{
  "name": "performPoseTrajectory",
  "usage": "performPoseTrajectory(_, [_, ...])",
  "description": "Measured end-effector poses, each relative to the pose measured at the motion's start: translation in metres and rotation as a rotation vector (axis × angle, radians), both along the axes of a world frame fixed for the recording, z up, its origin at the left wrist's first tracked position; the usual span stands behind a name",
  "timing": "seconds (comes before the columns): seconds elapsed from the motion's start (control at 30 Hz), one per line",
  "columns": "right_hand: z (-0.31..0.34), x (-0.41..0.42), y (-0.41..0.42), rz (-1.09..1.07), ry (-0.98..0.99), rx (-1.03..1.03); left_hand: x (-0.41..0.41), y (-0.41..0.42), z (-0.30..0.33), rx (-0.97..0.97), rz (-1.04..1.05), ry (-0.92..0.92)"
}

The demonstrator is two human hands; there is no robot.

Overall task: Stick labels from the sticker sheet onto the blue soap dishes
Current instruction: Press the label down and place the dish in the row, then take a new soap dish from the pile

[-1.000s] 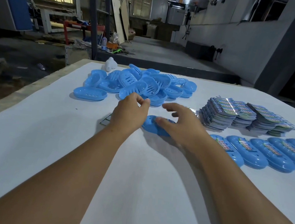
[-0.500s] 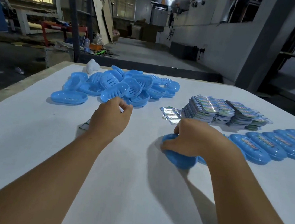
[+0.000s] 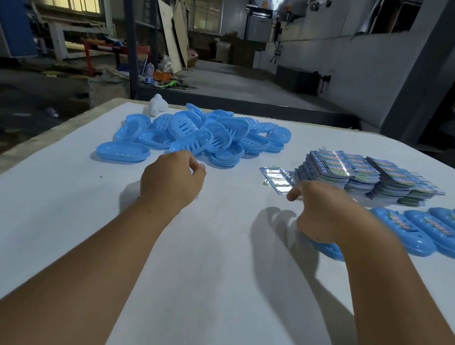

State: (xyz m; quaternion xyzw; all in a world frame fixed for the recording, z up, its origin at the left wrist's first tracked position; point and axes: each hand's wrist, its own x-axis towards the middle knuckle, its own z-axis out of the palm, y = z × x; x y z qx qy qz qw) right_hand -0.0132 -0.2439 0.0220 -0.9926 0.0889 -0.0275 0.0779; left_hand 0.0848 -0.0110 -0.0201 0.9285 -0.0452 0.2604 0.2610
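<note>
My right hand [image 3: 326,212] is curled over a blue soap dish [image 3: 328,249], holding it on the white table [image 3: 43,236] at the near end of the row of labelled dishes [image 3: 440,233]. My left hand [image 3: 171,180] hovers with fingers curled (whether it pinches anything, I cannot tell). Just ahead sit the unlabelled dish pile [image 3: 202,138] and the sticker sheet stacks [image 3: 362,173].

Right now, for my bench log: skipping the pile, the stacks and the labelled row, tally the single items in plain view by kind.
Blue soap dishes: 2, lone left dish, dish under right hand
Loose sticker sheet: 1
White object: 1
Total: 4
</note>
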Motion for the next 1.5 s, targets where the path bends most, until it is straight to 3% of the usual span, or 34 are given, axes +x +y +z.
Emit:
performPoseTrajectory(0.17, [-0.006, 0.008, 0.011, 0.061, -0.044, 0.111, 0.018, 0.04, 0.012, 0.228, 0.225, -0.077])
performPoseTrajectory(0.3, [-0.011, 0.013, 0.019, 0.104, -0.043, 0.158, 0.029, 0.07, 0.007, 0.343, 0.341, 0.092])
performPoseTrajectory(0.47, [-0.015, 0.015, 0.022, 0.148, -0.06, 0.197, 0.032, 0.074, -0.005, 0.328, 0.334, 0.251])
performPoseTrajectory(0.7, [-0.02, 0.017, 0.024, 0.181, -0.098, 0.185, 0.026, 0.064, 0.004, 0.306, 0.373, 0.06])
performPoseTrajectory(0.8, [-0.021, 0.018, 0.03, 0.206, -0.189, 0.205, 0.017, 0.05, 0.011, -0.056, 0.201, -0.135])
performPoseTrajectory(0.9, [-0.025, 0.019, 0.041, 0.251, -0.329, 0.314, 0.003, 0.029, 0.024, -0.521, 0.008, -0.139])
performPoseTrajectory(1.07, [-0.031, 0.022, 0.053, 0.265, -0.433, 0.601, -0.016, -0.011, 0.036, -1.486, -0.287, 0.288])
performPoseTrajectory(1.17, [-0.031, 0.024, 0.054, 0.283, -0.442, 0.676, -0.031, -0.026, 0.033, -1.725, -0.407, 0.484])
performPoseTrajectory(1.27, [-0.032, 0.028, 0.052, 0.259, -0.463, 0.666, -0.042, -0.033, 0.032, -1.747, -0.462, 0.626])
performPoseTrajectory(1.4, [-0.034, 0.033, 0.046, 0.183, -0.457, 0.664, -0.04, -0.033, 0.032, -1.681, -0.532, 0.681])
performPoseTrajectory(1.43, [-0.034, 0.034, 0.044, 0.174, -0.455, 0.666, -0.039, -0.031, 0.032, -1.561, -0.499, 0.657])
performPoseTrajectory(1.5, [-0.032, 0.035, 0.039, 0.155, -0.44, 0.641, -0.031, -0.023, 0.029, -1.003, -0.338, 0.504])
